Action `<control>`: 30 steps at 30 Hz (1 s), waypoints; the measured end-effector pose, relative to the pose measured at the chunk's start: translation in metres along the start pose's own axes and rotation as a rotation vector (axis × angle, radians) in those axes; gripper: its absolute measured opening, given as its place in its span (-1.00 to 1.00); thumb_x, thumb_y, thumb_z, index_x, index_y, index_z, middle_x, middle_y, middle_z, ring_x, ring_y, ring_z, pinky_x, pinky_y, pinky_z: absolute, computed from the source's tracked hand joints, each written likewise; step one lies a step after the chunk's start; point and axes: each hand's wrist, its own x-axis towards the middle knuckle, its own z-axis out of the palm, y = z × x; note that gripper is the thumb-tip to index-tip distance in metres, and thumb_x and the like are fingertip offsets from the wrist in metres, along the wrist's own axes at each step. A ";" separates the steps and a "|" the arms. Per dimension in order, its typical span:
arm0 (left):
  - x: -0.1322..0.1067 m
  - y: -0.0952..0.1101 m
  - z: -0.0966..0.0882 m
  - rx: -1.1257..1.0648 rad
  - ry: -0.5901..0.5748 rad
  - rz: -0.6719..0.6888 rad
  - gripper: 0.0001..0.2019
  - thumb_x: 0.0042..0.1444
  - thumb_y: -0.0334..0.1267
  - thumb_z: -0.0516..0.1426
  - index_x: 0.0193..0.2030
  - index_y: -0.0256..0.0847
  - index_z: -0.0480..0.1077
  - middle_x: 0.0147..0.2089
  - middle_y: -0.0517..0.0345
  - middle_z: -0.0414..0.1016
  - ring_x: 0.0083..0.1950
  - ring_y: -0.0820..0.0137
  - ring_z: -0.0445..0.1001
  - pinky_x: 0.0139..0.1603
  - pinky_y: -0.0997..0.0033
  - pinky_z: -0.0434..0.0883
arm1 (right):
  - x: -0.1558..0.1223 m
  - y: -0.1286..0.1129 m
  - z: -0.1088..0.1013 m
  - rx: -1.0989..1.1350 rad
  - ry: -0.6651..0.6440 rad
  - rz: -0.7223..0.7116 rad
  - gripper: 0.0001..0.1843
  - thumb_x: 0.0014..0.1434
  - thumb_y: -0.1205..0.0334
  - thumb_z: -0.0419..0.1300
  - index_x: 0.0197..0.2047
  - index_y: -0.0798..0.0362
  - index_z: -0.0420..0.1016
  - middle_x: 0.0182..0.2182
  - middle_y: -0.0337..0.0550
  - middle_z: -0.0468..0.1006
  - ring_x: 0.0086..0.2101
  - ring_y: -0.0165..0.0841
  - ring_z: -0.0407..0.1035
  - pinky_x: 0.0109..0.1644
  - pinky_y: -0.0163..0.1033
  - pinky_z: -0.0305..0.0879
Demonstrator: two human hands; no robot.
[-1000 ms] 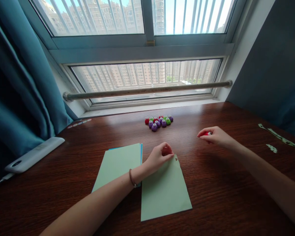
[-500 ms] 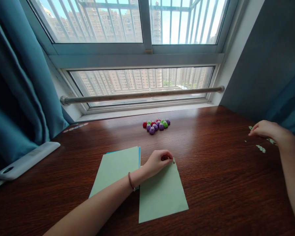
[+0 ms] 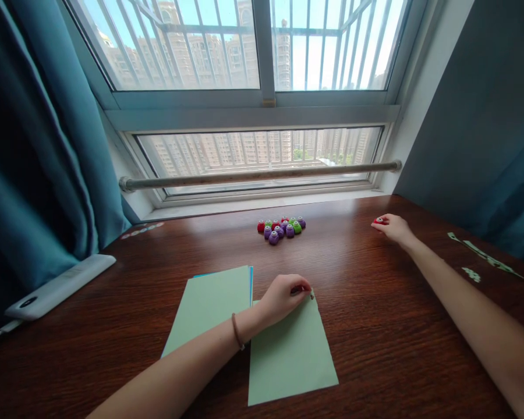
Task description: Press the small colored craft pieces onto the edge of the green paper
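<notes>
My left hand [image 3: 283, 298] rests curled on the top corner of a loose pale green paper sheet [image 3: 290, 355], fingers pinched at its edge. A small hole shows in that corner. My right hand [image 3: 392, 227] is stretched out far to the right over the brown wooden table [image 3: 375, 326], fingers closed on a small red paper punch [image 3: 379, 220]. A cluster of several red, purple and green punches [image 3: 282, 227] sits near the window, left of my right hand.
A stack of green and blue paper [image 3: 212, 302] lies left of the loose sheet. Green paper scraps [image 3: 480, 256] lie at the table's right edge. A white device [image 3: 56, 286] with a cable sits at the left. Teal curtains hang on both sides.
My right hand went out to the paper scraps at the right edge, then came back inward toward the window, and now holds the red punch. The left hand stayed on the sheet.
</notes>
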 end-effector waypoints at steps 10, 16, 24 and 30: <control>-0.004 0.004 0.001 0.167 -0.031 0.133 -0.85 0.05 -0.42 0.03 -0.32 -0.21 0.42 -0.25 0.09 0.42 -0.21 0.39 0.35 -0.18 0.46 0.28 | 0.026 0.002 0.046 -0.384 0.142 0.008 -0.70 0.04 0.20 0.16 -0.16 0.18 0.47 -0.23 0.14 0.38 -0.23 -0.15 0.31 -0.14 -0.11 0.20; -0.006 0.010 -0.002 0.399 -0.073 0.227 -0.78 0.06 -0.41 0.01 -0.23 -0.11 0.43 -0.19 0.14 0.41 -0.18 0.37 0.31 -0.17 0.38 0.24 | 0.027 0.005 0.053 -0.485 0.155 0.045 -0.66 0.09 0.16 0.13 -0.08 0.13 0.43 -0.16 0.15 0.33 -0.17 -0.08 0.25 -0.15 -0.09 0.17; -0.007 0.021 -0.001 0.596 0.033 -0.035 -0.87 0.10 -0.24 0.04 -0.26 -0.23 0.31 -0.23 0.05 0.37 -0.20 0.29 0.28 -0.21 0.33 0.23 | 0.010 -0.021 0.047 -0.512 0.271 0.062 -0.39 0.08 0.03 0.15 0.09 0.24 0.19 -0.05 0.28 0.24 -0.10 0.06 0.17 -0.16 -0.03 0.15; -0.006 0.010 -0.010 0.627 -0.031 -0.215 -0.48 -0.15 0.27 0.09 -0.41 -0.22 0.26 -0.31 0.06 0.31 -0.26 0.24 0.27 -0.34 0.36 0.23 | -0.028 -0.116 0.065 -0.414 0.097 -0.394 -0.69 0.21 0.14 -0.01 -0.05 0.14 0.34 -0.15 0.06 0.41 -0.15 -0.17 0.27 -0.13 -0.19 0.16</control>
